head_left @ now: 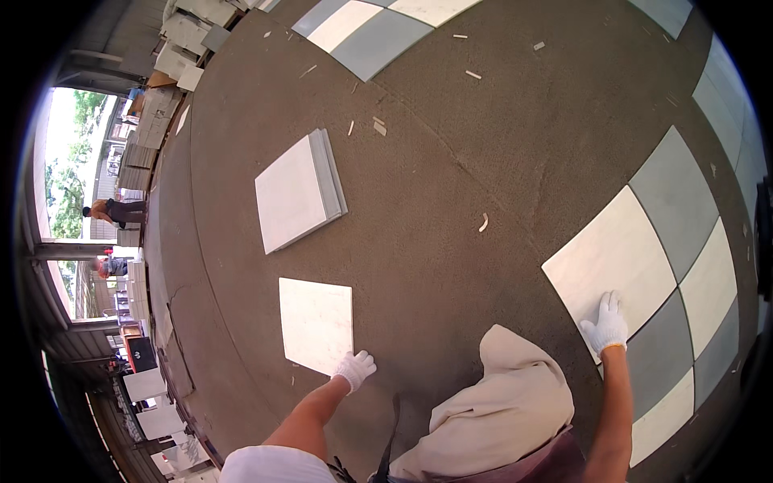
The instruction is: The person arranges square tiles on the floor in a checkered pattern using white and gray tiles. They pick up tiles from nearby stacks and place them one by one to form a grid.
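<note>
My left hand [354, 371], in a white knit glove, is at the near right corner of a loose white square tile [316, 324]. Its fingers look curled at that corner, and the glove hides the corner itself. My gloved right hand [606, 324] rests flat with fingers stretched out on another white tile [616, 253]. That tile is part of a checkered patch, edge to edge with a grey tile [675, 201] and a second grey tile [656, 346]. Beyond the loose tile lies a stack of pale tiles [294, 193].
More checkered tiles [378, 40] lie at the far side and along the right rim. Small chips [484, 222] are scattered over the dark floor [435, 177]. Tile stacks [137, 161] line the left wall, where a person in an orange top [103, 211] stands near another person [113, 266].
</note>
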`<state>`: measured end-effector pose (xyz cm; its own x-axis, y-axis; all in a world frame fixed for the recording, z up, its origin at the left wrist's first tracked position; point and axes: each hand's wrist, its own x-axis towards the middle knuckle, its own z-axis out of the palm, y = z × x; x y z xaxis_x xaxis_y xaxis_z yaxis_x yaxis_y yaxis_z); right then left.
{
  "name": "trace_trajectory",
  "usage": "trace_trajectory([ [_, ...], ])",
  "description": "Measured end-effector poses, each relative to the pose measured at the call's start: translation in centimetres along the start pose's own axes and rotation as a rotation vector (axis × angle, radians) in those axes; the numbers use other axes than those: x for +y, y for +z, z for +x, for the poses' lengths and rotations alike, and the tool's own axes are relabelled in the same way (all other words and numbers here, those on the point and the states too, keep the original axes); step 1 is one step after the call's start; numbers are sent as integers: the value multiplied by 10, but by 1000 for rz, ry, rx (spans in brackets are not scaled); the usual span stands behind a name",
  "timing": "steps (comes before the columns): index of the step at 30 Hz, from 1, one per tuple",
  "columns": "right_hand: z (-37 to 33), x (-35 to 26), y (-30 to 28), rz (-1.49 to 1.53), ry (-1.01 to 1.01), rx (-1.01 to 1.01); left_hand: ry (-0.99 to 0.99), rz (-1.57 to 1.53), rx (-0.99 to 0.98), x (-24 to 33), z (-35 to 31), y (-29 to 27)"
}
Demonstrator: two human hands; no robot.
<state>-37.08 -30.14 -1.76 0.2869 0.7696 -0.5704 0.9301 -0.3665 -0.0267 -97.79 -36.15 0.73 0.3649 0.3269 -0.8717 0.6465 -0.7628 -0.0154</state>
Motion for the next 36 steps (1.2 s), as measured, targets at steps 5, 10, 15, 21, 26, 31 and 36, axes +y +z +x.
trace_trajectory([
  [5,4,-5,4,-38,58,-42,-271,-142,-277,36,34,-63],
  [10,9,3,29,-117,58,26,28,-1245,123,134,68,-155],
  [15,10,7,31,-178,47,29,180,-2228,342,235,61,-197],
  [21,12,4,29,-205,-5,75,-415,-1620,291,229,-12,-134],
  [26,30,18,60,-42,-81,245,-746,-1358,212,200,-97,-86],
  [31,64,42,84,53,-56,226,-729,-1311,186,163,-76,-70],
  [36,32,25,71,28,-53,101,-525,-1461,201,140,-58,-19],
])
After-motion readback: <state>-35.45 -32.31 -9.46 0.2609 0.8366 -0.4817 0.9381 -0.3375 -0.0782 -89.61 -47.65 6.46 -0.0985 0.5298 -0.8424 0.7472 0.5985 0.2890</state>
